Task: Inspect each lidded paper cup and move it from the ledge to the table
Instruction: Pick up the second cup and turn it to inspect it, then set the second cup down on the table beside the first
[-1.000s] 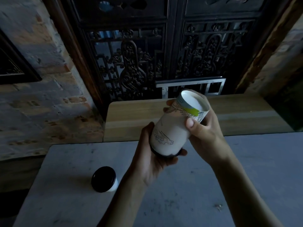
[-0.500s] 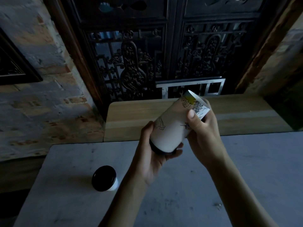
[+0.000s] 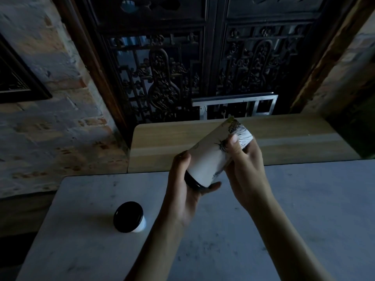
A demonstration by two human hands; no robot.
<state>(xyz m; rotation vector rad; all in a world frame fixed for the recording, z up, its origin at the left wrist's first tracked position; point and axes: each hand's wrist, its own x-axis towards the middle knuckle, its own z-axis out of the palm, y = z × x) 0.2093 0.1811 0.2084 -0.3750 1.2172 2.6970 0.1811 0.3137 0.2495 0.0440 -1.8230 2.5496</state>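
The inspecting step was in hand. A cup was held in the air between both hands, tipped well over, its black lid low and toward the person and its base up and away. The left hand cradled the lid end, thumb on one side of the wall and fingers curled under the rim. The right hand gripped the base end, thumb pressed on the printed wall and fingers wrapped behind, out of sight. The cup hung above the table's far edge, just short of the ledge.

A second cup stood upright on the table, below and left of the left hand, well apart from it. No further cup showed on the ledge.

By my reading, the next move would call for turning the held cup lid-up, then lowering it onto bare tabletop. The lid was the risk while tilted: if loose, it could slip.
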